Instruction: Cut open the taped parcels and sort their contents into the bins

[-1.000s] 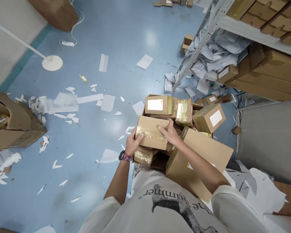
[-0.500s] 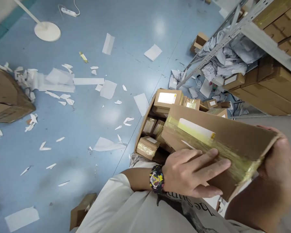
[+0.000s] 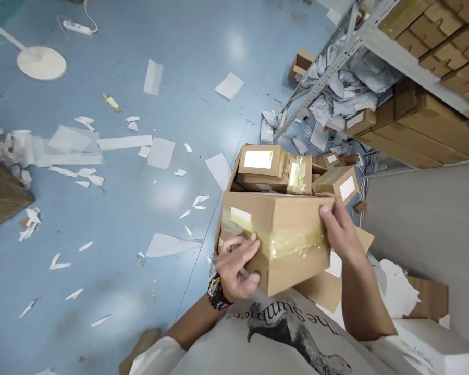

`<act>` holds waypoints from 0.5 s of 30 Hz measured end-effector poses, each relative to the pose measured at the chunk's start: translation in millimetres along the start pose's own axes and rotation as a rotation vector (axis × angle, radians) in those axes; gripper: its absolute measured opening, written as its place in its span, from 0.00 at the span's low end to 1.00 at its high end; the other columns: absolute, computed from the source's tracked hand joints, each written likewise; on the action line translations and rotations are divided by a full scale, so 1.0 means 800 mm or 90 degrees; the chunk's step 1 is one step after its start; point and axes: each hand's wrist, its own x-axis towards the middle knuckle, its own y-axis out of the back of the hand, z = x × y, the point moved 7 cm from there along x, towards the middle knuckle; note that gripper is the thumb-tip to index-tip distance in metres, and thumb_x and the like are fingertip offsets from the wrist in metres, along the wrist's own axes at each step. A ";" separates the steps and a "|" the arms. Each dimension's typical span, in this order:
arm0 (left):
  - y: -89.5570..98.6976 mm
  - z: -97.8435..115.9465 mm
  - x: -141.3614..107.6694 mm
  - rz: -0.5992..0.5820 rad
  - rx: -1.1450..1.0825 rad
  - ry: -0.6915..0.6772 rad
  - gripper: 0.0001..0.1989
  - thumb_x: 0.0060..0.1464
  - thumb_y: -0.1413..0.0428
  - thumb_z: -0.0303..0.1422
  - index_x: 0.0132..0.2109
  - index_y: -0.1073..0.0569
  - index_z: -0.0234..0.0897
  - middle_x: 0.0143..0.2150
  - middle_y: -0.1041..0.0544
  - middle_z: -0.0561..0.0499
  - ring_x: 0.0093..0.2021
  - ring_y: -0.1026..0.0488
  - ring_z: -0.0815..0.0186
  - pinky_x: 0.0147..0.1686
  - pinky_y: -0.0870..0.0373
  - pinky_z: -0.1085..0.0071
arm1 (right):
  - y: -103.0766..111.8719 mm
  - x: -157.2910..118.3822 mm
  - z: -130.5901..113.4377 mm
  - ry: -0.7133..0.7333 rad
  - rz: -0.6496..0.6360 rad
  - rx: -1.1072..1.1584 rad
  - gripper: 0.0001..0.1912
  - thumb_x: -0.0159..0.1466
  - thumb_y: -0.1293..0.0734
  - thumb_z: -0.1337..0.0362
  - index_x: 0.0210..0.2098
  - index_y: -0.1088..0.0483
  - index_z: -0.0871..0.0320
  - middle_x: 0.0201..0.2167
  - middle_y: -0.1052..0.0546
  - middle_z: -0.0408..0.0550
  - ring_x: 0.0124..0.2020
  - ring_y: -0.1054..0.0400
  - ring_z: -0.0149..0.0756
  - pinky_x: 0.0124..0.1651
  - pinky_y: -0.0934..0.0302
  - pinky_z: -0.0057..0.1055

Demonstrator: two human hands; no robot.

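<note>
The brown rectangular cardboard box with glossy yellowish tape (image 3: 293, 239) is held tilted between two half-curled hands, above an open carton of smaller taped boxes. The left hand (image 3: 238, 265) presses fingertips on its side beside a smooth white label (image 3: 241, 216); the right hand (image 3: 341, 229) grips the opposite end's upper edge.

A wide stretch of blue floor (image 3: 191, 52) lies open beyond and left of the left hand (image 3: 238, 265), strewn with flat paper scraps (image 3: 161, 153). Just past the held carton (image 3: 297, 239), packed boxes (image 3: 260, 160) block the way. Metal shelving (image 3: 338, 65) stands at upper right; a grey wall (image 3: 426, 213) bounds the right side. A white box (image 3: 437, 344) crowds the lower right.
</note>
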 end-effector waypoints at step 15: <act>0.014 -0.270 -0.060 -0.223 0.130 0.526 0.34 0.73 0.42 0.53 0.75 0.29 0.39 0.63 0.15 0.37 0.62 0.17 0.43 0.66 0.22 0.46 | -0.165 -0.036 0.063 -0.038 -0.214 0.001 0.40 0.72 0.25 0.48 0.80 0.33 0.43 0.52 0.12 0.51 0.44 0.18 0.52 0.55 0.25 0.49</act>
